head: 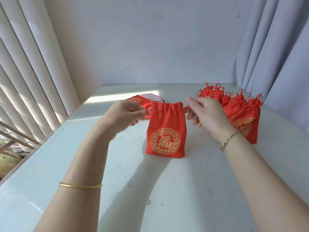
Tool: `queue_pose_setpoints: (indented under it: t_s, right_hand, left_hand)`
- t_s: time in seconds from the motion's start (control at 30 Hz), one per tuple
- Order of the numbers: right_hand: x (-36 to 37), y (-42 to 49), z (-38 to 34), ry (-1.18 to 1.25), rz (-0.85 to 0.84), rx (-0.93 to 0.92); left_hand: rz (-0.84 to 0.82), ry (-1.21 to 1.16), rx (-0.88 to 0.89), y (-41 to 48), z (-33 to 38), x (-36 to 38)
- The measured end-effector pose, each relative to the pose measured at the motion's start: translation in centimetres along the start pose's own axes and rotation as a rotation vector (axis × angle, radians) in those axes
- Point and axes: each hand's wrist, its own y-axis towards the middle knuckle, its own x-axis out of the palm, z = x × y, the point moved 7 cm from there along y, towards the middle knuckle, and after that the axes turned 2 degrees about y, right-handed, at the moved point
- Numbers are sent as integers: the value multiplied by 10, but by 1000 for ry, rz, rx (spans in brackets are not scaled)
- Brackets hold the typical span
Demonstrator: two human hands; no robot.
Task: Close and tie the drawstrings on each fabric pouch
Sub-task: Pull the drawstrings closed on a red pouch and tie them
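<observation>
Your left hand (pixel 128 113) and right hand (pixel 205 114) each pinched a thin red drawstring (pixel 186 108) at opposite sides of the gold-printed red fabric pouch (pixel 166 131), upright between them near the pale surface's (pixel 167 190) middle, its gathered mouth running hand to hand.

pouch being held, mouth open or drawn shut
Partly drawn: pouch top gathered but wide, untied; left hand and right hand each pinch a drawstring.

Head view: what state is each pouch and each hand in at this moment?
Held pouch: upright, mouth gathered, strings pulled sideways, not yet tied.
Left hand: pinches the strings at the pouch's left.
Right hand: pinches the strings at the pouch's right.
Right pile: pouches cinched and knotted.
Rear pouch: lying flat, partly hidden; mouth unclear.
</observation>
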Motion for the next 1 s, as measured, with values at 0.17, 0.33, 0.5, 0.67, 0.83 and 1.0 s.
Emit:
queue_pose_setpoints:
  t_s: [0.17,0.33,0.5,0.67,0.83,1.0]
  right_hand:
    - [-10,-1,5,16,81,46]
    - [-2,-4,20,415,-56,340]
    - [-25,-2,31,410,126,388]
    - [-31,1,17,299,242,289]
    - [-15,-4,-30,409,80,122]
    - [0,-14,-67,364,-35,-54]
  left_hand:
    - [27,-127,-38,2,-12,-9]
    - [72,-203,-69,0,-21,-17]
    - [360,-114,-27,-4,-20,-44]
    - [278,-625,31,-4,3,-30]
    - [-65,-852,141,-13,49,7]
    - [-219,-437,171,-22,61,32]
